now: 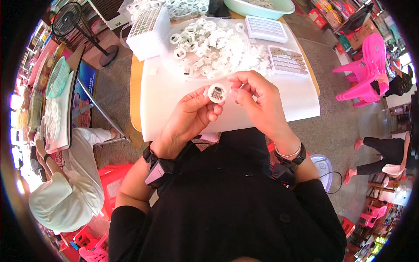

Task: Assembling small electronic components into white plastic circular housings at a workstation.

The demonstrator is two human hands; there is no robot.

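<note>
Between the thumb and fingers of my left hand point(187, 112) is a small round white plastic housing point(217, 93), its open face up, with dark and metallic parts inside. My right hand point(264, 101) is just to the right of it, thumb and fingertips bent together. Whether those fingertips hold a tiny part is too small to tell. Beyond both hands lies a heap of similar white housings point(214, 50) on a wide, shallow, see-through tray. To its right, a white grid tray point(288, 61) holds rows of small metallic parts.
A tall stack of white grid trays point(150, 35) stands at the table's back left. Another white tray point(266, 29) and a pale green basin point(262, 9) are at the back right. A person point(70, 196) sits at a side table on the left. Pink chairs point(369, 72) stand right.
</note>
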